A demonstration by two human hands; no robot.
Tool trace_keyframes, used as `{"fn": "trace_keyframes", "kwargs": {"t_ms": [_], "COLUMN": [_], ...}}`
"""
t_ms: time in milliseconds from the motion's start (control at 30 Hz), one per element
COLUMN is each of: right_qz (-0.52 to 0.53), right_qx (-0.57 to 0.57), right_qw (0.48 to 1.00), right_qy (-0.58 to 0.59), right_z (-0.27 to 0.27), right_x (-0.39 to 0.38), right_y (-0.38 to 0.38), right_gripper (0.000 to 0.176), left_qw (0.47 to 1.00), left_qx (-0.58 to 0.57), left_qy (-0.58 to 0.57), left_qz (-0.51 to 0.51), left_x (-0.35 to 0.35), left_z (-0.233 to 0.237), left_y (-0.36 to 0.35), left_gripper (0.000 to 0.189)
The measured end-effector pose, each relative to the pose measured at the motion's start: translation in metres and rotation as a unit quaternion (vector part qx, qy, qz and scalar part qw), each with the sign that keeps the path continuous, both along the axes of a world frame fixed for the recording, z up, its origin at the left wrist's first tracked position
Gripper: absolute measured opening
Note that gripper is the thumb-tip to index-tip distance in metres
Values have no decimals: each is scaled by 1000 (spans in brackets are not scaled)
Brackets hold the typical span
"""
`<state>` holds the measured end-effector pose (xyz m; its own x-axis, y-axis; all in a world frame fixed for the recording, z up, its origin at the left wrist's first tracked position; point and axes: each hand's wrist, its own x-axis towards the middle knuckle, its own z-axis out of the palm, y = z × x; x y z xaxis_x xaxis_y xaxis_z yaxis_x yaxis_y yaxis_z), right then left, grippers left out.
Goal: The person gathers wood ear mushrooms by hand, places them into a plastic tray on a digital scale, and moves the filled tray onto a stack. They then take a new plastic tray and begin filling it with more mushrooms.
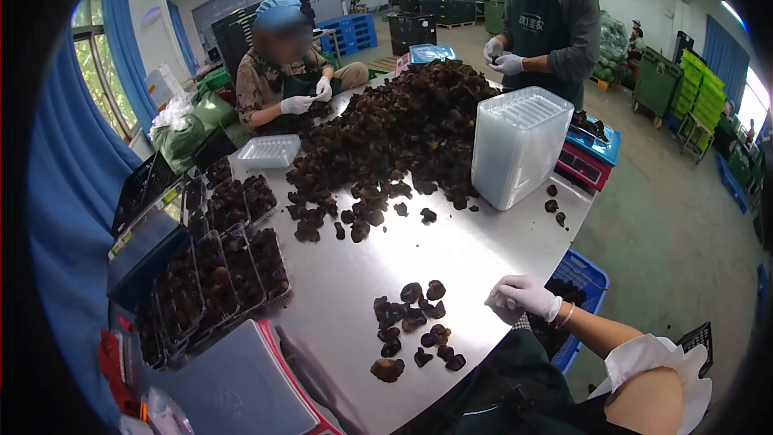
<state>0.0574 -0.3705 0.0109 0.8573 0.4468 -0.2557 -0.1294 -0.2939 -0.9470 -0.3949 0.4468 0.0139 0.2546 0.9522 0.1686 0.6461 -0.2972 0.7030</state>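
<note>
My right hand [523, 296], in a white glove, hovers over the near right edge of the metal table [338, 298]. Its fingers are curled together; whatever may be in them is hidden. Left of it, a small loose group of dark wood ear mushrooms [414, 319] lies spread on the table. A large heap of the same mushrooms [419, 113] covers the far half. My left hand is out of view. Beside the heap stands a tall stack of clear plastic trays [515, 153].
Filled clear trays [262, 262] line the left side, near a grey scale [233, 387]. A blue basket [594, 294] sits below the right edge. Two co-workers with gloved hands [298, 104] [507, 64] are at the far side. A red scale [581, 167] stands behind the tray stack.
</note>
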Motion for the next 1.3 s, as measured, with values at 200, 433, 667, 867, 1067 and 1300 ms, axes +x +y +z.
{"fn": "trace_keyframes", "kwargs": {"t_ms": [200,433,667,867,1067,1300], "right_qz": [-21,-46,-29,59,49,278], "right_qx": [7,3,13,-13,34,-61], "right_qw": [1000,999,999,973,977,879], "right_qy": [18,-15,-28,-224,-205,-383], "right_z": [-14,0,-1,-15,8,21], "right_x": [5,1,-6,10,13,-58], "right_y": [-1,9,16,54,93,68], "right_gripper": [26,24,23,20,34,62], "left_qw": [995,941,923,913,917,897], "left_qx": [-37,224,282,248,251,29], "left_qy": [-85,247,262,253,148,185], "left_qz": [24,-62,-30,-201,-273,-401], "left_x": [-12,-33,80,141,200,252], "left_z": [-23,11,154,127,138,53], "left_y": [41,67,-120,-280,-420,-518], "left_gripper": [40,31,32,20,44,84]}}
